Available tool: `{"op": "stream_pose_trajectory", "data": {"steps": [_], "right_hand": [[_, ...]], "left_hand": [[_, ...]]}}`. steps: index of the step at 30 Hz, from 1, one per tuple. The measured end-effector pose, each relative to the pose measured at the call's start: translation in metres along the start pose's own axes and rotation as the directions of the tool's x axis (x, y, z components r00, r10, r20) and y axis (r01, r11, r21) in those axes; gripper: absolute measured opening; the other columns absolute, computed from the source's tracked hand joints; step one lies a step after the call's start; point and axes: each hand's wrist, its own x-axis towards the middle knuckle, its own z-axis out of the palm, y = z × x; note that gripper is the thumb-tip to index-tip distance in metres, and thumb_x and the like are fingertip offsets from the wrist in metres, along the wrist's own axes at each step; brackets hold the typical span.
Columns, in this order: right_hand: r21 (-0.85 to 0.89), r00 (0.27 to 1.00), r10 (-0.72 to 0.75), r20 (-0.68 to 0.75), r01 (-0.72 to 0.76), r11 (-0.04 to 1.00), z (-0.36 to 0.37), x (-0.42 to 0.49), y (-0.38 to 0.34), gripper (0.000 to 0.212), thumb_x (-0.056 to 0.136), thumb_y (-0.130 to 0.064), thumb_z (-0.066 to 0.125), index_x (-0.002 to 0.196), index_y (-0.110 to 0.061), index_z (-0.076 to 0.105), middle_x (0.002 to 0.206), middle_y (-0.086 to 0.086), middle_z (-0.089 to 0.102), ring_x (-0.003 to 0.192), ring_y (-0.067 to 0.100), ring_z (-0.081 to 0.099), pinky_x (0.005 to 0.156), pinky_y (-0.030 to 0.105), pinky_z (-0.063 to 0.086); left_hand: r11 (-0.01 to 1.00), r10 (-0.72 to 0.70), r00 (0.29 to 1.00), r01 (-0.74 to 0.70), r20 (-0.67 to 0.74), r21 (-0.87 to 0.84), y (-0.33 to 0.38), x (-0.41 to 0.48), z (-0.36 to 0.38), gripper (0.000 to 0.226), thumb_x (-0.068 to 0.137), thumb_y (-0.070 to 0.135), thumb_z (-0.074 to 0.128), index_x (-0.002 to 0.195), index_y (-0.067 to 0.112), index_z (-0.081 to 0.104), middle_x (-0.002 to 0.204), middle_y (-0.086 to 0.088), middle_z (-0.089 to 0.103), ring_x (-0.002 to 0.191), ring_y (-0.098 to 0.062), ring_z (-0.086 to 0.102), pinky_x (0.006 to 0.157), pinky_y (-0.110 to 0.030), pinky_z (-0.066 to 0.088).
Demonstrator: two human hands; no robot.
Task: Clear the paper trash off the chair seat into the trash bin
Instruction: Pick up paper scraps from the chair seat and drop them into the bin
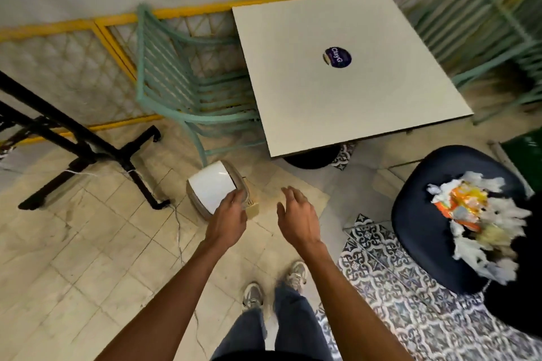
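Off to the right, on the seat of the dark blue chair (422, 214), lies the paper trash (481, 223): a heap of torn white paper with orange and yellow wrappers, well apart from both hands. Beyond stands a square pale tabletop (346, 102) bearing a purple sticker (337, 57), with a green slatted chair (181, 79) just beside it and a black table base (96, 149) farther left. Between that green chair and the person sits the trash bin (197, 204), its white lid (212, 187) hiding the inside. The left hand (227, 217) rests its fingers on the lid's near edge; I cannot tell whether they grip it. The right hand (297, 217) hovers over the floor, fingers apart, holding nothing.
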Motion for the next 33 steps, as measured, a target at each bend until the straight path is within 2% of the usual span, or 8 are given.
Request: {"op": "stream_pose_trajectory", "data": {"steps": [5, 8, 10, 13, 16, 19, 26, 33], "right_hand": [[0.008, 0.98, 0.158, -0.118, -0.158, 0.987, -0.06, -0.056, 0.053, 0.049, 0.104, -0.038, 0.054, 0.151, -0.022, 0.049, 0.153, 0.003, 0.053, 0.13, 0.03, 0.059, 0.105, 0.044, 0.051], [0.007, 0.954, 0.216, -0.21, -0.219, 0.976, -0.087, -0.091, 0.098, 0.049, 0.104, -0.042, 0.054, 0.147, -0.019, 0.051, 0.148, 0.005, 0.058, 0.13, 0.029, 0.058, 0.108, 0.044, 0.048], [0.02, 0.92, 0.277, -0.277, -0.283, 0.959, -0.104, -0.114, 0.139, 0.05, 0.104, -0.045, 0.052, 0.146, -0.018, 0.053, 0.147, 0.006, 0.059, 0.134, 0.029, 0.056, 0.114, 0.046, 0.044], [0.039, 0.883, 0.356, -0.308, -0.362, 0.931, -0.121, -0.139, 0.191, 0.053, 0.103, -0.05, 0.047, 0.145, -0.017, 0.051, 0.15, 0.006, 0.055, 0.142, 0.029, 0.05, 0.119, 0.051, 0.038], [0.048, 0.864, 0.425, -0.27, -0.429, 0.902, -0.141, -0.165, 0.25, 0.061, 0.106, -0.055, 0.039, 0.155, -0.019, 0.043, 0.162, 0.005, 0.045, 0.155, 0.029, 0.035, 0.127, 0.052, 0.028], [0.02, 0.853, 0.468, -0.232, -0.476, 0.879, -0.156, -0.183, 0.308, 0.07, 0.107, -0.06, 0.032, 0.164, -0.02, 0.032, 0.171, 0.005, 0.032, 0.161, 0.028, 0.021, 0.13, 0.052, 0.02], [-0.012, 0.828, 0.547, -0.126, -0.553, 0.833, -0.186, -0.216, 0.426, 0.074, 0.108, -0.059, 0.029, 0.168, -0.019, 0.018, 0.175, 0.006, 0.022, 0.162, 0.028, 0.015, 0.131, 0.051, 0.013], [0.027, 0.76, 0.637, -0.128, -0.639, 0.768, -0.203, -0.205, 0.515, 0.073, 0.108, -0.056, 0.034, 0.167, -0.015, 0.022, 0.173, 0.01, 0.027, 0.161, 0.032, 0.02, 0.13, 0.053, 0.016]], "left_hand": [[0.981, 0.182, 0.983, -0.182, 0.006, 0.061, 0.071, -0.026, 0.003, 0.057, 0.098, 0.022, 0.062, 0.151, 0.011, 0.044, 0.155, -0.012, 0.045, 0.138, -0.032, 0.049, 0.112, -0.042, 0.045], [0.963, 0.256, 0.967, -0.256, 0.012, 0.082, 0.113, -0.037, 0.019, 0.062, 0.098, 0.041, 0.056, 0.151, 0.009, 0.045, 0.155, -0.014, 0.045, 0.141, -0.035, 0.045, 0.113, -0.048, 0.043], [0.938, 0.322, 0.946, -0.325, 0.04, 0.125, 0.151, -0.042, 0.038, 0.073, 0.097, 0.058, 0.041, 0.154, 0.014, 0.041, 0.159, -0.011, 0.041, 0.148, -0.034, 0.036, 0.117, -0.052, 0.036], [0.898, 0.385, 0.917, -0.398, 0.102, 0.188, 0.196, -0.042, 0.067, 0.081, 0.096, 0.07, 0.026, 0.161, 0.021, 0.028, 0.168, -0.006, 0.027, 0.158, -0.027, 0.014, 0.123, -0.056, 0.024], [0.859, 0.44, 0.885, -0.465, 0.155, 0.216, 0.253, -0.044, 0.101, 0.081, 0.097, 0.072, 0.024, 0.164, 0.029, 0.014, 0.172, -0.001, 0.013, 0.159, -0.023, 0.003, 0.125, -0.057, 0.017], [0.827, 0.485, 0.856, -0.515, 0.178, 0.226, 0.308, -0.049, 0.129, 0.082, 0.096, 0.072, 0.024, 0.165, 0.03, 0.01, 0.173, 0.0, 0.008, 0.159, -0.023, -0.003, 0.126, -0.056, 0.012], [0.72, 0.551, 0.78, -0.624, 0.297, 0.304, 0.42, -0.051, 0.193, 0.08, 0.098, 0.068, 0.022, 0.165, 0.026, 0.006, 0.173, 0.0, 0.005, 0.159, -0.022, -0.004, 0.127, -0.052, 0.006], [0.623, 0.568, 0.704, -0.707, 0.427, 0.336, 0.504, -0.019, 0.254, 0.078, 0.101, 0.066, 0.026, 0.165, 0.025, 0.008, 0.173, -0.002, 0.006, 0.16, -0.024, -0.002, 0.127, -0.052, 0.007]]}}
